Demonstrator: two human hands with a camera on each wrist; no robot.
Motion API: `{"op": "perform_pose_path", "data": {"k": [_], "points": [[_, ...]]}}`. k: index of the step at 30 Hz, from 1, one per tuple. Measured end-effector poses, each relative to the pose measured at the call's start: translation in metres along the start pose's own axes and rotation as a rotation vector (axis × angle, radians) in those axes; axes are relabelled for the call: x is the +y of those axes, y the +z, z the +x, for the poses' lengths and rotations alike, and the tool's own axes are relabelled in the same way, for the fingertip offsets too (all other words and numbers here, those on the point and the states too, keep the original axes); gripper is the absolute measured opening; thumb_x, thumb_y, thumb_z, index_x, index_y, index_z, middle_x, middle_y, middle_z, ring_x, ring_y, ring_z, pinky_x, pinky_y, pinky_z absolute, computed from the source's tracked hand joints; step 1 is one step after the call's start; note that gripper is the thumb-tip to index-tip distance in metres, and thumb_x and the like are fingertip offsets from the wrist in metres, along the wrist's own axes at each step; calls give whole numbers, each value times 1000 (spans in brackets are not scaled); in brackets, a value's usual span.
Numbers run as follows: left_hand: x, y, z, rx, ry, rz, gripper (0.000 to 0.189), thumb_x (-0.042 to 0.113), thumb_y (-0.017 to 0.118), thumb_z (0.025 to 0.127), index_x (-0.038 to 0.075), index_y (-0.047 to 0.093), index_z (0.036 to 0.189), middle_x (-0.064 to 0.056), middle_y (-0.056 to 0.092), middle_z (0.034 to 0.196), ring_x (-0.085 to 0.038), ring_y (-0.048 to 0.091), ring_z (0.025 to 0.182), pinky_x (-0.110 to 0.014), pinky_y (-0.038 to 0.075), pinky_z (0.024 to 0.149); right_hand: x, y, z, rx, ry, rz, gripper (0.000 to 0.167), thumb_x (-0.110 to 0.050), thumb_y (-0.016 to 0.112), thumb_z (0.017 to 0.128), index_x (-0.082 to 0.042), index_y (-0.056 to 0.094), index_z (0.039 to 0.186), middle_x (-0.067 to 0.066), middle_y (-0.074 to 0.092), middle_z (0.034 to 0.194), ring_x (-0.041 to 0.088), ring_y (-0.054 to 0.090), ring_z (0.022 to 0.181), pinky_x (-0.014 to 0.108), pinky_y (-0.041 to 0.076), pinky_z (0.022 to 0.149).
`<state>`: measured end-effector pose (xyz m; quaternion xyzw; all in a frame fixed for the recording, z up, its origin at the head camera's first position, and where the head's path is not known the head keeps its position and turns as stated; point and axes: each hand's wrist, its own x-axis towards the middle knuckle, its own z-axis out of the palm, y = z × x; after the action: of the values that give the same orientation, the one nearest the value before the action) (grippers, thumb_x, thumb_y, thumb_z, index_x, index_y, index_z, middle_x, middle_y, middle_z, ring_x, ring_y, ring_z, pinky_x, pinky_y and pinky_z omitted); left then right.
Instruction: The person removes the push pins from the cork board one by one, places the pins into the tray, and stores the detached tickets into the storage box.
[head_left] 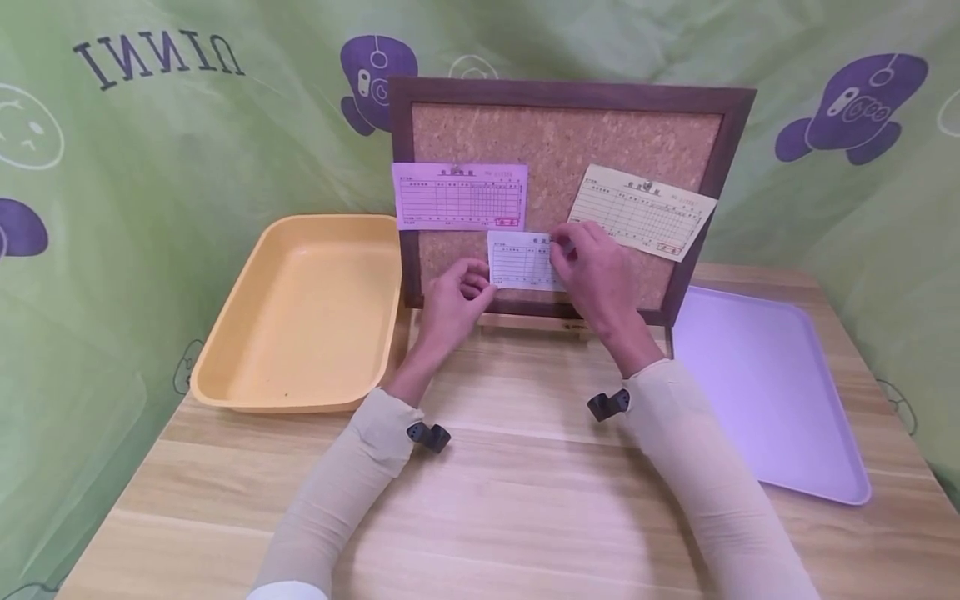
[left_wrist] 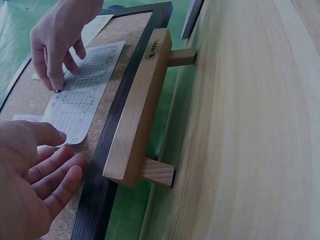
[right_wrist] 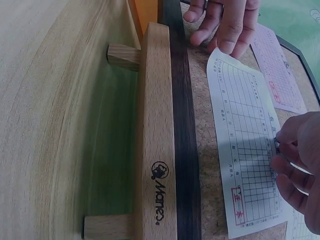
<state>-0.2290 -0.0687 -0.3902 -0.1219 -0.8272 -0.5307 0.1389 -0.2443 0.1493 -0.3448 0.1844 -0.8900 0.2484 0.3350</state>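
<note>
A white receipt slip (head_left: 517, 260) lies against the lower middle of a dark-framed cork board (head_left: 517, 137). My right hand (head_left: 597, 271) is at the slip's top edge, pinching a small push pin (left_wrist: 58, 91) between thumb and finger; its point is hidden. At the slip's lower left corner, my left hand (head_left: 453, 304) touches the paper with its thumb, the other fingers loosely bent. A pink slip (head_left: 459, 198) hangs upper left, overlapping the frame, with a pin at its top. To the right, a yellow slip (head_left: 637, 212) hangs tilted, also pinned at its top.
The board leans on a wooden easel (left_wrist: 137, 115) on the wood-grain table (head_left: 487, 500). A deep yellow tray (head_left: 300, 400) stands to the left, and a flat lilac tray (head_left: 772, 375) lies to the right. A green patterned cloth (head_left: 262, 125) hangs behind.
</note>
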Motion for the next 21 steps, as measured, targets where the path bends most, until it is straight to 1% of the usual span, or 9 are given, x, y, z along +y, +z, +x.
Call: {"op": "perform_pose_path", "data": {"k": [8,12,16,21], "points": [[-1,1,1,23,31,1,15,6,76,93,3,68,106,-6,71,89,-17,68,79,-29,58,73,0,2,0,7,-2,3,14,-12,70,97,-2,74,107,14,71,98,26,68,82,37,57,66],[0,2,1,23,16,-3,16,6,76,92,4,68,106,-5,71,89,-18,67,78,-29,58,73,-1,2,1,3,-2,-8,14,-13,70,98,-3,75,106,13,70,100,27,67,84,38,56,68],[0,3,1,9,-4,-5,17,5,76,92,3,68,107,-6,71,89,-18,67,78,-28,58,72,-1,3,3,7,-12,-34,12,-14,69,97,-5,75,102,11,70,98,27,67,79,39,55,64],[1,3,3,10,-3,6,17,5,75,93,2,67,108,-6,71,88,-18,67,78,-28,58,72,-2,4,4,34,-39,-60,11,-15,69,97,-6,75,98,11,70,95,29,67,75,41,52,56]]}}
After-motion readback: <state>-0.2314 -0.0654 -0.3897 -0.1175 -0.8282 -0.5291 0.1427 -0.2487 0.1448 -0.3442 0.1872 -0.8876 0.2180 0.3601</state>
